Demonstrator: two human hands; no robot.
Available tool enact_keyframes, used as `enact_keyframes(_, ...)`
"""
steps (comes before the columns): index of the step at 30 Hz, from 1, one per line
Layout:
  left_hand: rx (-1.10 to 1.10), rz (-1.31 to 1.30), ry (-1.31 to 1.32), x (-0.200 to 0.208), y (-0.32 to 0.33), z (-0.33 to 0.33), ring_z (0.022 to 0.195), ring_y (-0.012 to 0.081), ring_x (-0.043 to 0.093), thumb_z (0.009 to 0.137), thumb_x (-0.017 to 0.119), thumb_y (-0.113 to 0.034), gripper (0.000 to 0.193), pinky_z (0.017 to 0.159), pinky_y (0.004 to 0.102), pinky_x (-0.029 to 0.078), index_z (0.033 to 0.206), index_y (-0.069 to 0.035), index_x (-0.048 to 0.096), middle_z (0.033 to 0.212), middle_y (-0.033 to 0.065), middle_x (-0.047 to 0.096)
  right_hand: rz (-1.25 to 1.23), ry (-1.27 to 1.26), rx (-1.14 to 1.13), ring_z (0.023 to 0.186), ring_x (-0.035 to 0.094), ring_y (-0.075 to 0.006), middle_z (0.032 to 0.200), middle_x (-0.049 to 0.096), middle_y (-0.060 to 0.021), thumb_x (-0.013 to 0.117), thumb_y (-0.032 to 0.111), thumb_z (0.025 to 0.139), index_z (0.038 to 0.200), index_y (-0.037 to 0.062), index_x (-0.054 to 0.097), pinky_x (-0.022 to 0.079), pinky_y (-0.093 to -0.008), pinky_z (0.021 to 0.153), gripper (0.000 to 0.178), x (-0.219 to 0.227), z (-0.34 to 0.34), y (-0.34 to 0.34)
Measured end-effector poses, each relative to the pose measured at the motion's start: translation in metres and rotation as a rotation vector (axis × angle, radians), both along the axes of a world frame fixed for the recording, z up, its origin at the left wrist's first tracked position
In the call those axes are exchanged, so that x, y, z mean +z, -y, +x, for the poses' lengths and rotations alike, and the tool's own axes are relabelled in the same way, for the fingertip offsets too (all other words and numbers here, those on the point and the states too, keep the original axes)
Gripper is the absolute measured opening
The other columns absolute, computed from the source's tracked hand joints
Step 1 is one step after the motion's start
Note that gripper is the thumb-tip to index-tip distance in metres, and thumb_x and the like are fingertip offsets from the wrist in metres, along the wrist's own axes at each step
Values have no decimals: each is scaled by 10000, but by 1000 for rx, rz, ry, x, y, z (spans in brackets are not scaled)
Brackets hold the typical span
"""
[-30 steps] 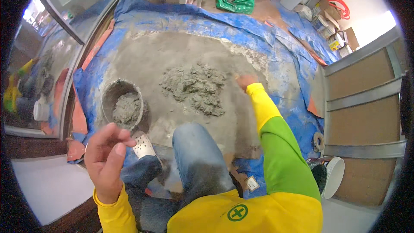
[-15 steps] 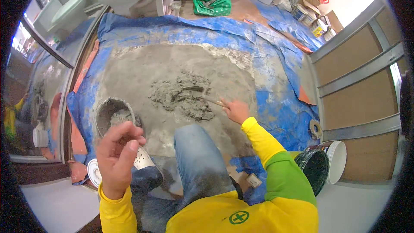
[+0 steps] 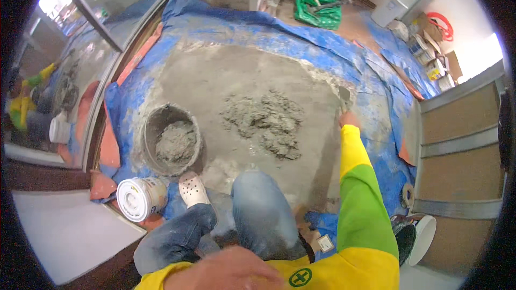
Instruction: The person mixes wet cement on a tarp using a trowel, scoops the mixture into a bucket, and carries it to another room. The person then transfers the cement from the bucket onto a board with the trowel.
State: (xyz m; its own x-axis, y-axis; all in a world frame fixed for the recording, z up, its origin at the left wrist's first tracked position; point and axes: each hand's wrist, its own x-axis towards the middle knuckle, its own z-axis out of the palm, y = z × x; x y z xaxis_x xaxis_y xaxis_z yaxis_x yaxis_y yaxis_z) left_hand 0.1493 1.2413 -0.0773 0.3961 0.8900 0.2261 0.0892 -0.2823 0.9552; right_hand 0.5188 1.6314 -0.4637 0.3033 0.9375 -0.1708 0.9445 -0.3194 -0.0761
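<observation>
Out to the right, my right hand [image 3: 349, 119] is closed round the handle of a trowel [image 3: 344, 94]. The trowel's blade is at the right edge of a grey mortar layer [image 3: 204, 75] spread over the floor. A rough heap of wet mortar [image 3: 271, 121] lies in the middle of that layer. To its left stands a dark bucket [image 3: 151, 129] partly filled with mortar [image 3: 176, 144]. My left hand [image 3: 226, 269] is close to my body at the lower edge, blurred, and its fingers cannot be made out.
Blue sheeting [image 3: 231, 19] surrounds the mortar. A white lidded pail [image 3: 141, 198] stands beside my shoe [image 3: 192, 189]. Further back are a green bag [image 3: 317, 13] with tools on it and a white bin [image 3: 388, 8]. A glass partition [image 3: 80, 75] runs along the left, a metal-framed panel [image 3: 457, 129] along the right.
My right hand has carried the trowel from the mortar heap out to the right edge of the layer. My left hand has dropped from beside the bucket toward my body. The view has shifted.
</observation>
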Motion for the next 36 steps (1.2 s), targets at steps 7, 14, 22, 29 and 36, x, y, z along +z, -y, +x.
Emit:
enact_keyframes(7, -300, -21, 284, 10, -14, -20, 875, 266, 585, 896, 550, -171, 253, 740, 386, 430, 1082, -46, 669, 1039, 92, 617, -36, 29, 304, 1048, 605, -381, 1145, 612, -232, 521, 272, 838, 1113, 43, 647, 473, -458, 917, 380, 33, -75, -32)
enact_keyframes(14, -467, 145, 322, 12, -11, -6, 881, 279, 563, 877, 573, -254, 271, 780, 404, 410, 1024, -52, 676, 996, 82, 612, -163, -43, 727, 989, 610, -384, 1079, 641, -199, 543, 365, 864, 1237, 152, 583, 480, -471, 865, 431, 55, -92, 49)
enact_keyframes(22, -478, 176, 565, 7, -5, 15, 887, 275, 567, 847, 578, -297, 298, 837, 417, 394, 964, -40, 676, 928, 77, 613, 99, -137, 538, 998, 605, -375, 1076, 646, -183, 558, 378, 872, 1263, 127, 559, 478, -439, 874, 466, 75, -41, 108)
enact_keyframes(29, -413, 164, 239, 14, -20, -34, 858, 260, 603, 838, 599, -271, 274, 856, 418, 428, 920, -21, 675, 917, 87, 646, -14, -60, 32, 1053, 589, -401, 1146, 613, -222, 497, 365, 897, 1157, 90, 632, 469, -472, 896, 402, 30, 1, 32)
enact_keyframes(36, -184, 100, 100, 7, -13, -63, 840, 255, 635, 843, 630, -245, 238, 806, 403, 464, 857, -11, 675, 889, 99, 660, -25, 17, 306, 1037, 603, -397, 1070, 642, -227, 533, 262, 802, 1021, -5, 656, 477, -466, 891, 366, 3, -114, -35)
